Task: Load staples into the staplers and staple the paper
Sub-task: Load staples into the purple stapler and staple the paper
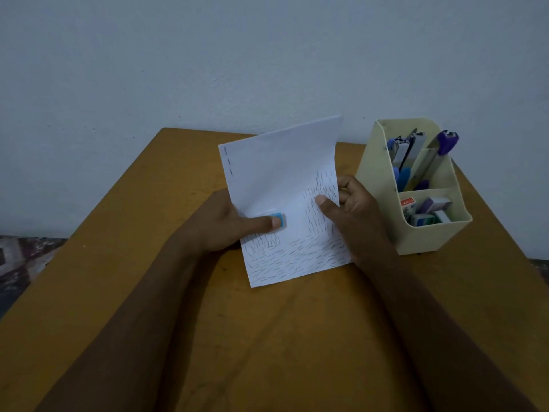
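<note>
Pinches the paper mid-frame with left hand, thumb pressing a small blue box onto it. Pinches its right edge with right hand, near the beige organiser.

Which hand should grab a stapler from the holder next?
Probably the right. The right hand sits beside the cream holder with the staplers, while the left hand is farther away and pinches a small blue box against the paper.

brown table against pale wall; cream organizer at right; patterned fabric far left.
</note>
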Available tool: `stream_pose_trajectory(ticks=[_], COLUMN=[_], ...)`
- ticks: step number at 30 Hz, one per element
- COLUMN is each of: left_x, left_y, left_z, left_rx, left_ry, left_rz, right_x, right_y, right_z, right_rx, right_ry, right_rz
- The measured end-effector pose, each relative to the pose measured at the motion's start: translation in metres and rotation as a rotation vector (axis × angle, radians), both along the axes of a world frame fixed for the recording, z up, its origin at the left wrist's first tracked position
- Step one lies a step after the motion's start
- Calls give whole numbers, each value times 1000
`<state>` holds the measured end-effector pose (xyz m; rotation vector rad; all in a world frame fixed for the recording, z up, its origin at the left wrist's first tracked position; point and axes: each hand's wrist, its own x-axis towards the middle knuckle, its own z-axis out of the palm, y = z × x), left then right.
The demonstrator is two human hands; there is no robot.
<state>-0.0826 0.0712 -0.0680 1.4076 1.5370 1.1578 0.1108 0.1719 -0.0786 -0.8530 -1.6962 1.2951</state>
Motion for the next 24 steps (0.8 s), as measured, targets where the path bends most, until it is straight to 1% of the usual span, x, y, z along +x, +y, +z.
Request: stream_pose_trajectory(ticks=[5,8,13,17,24], left_x=[5,4,1,-2,2], left_y=[0,0,-1,-2,-1], left_z=[5,9,12,12,8], left_rx=[33,-15,-86,-112,-69], left_ry=[10,77,112,109,70], left_rz=[-4,-32,-76,-74,-31], right_x=[0,1,2,2,1], right_y=[1,2,3,4,3], right_z=[0,0,0,0,-1], right_rx=[8,33,36,28,-13], right_ry=[-14,-27,-33,-14,-5], right_rz=[-15,-51,-78,-73,-42])
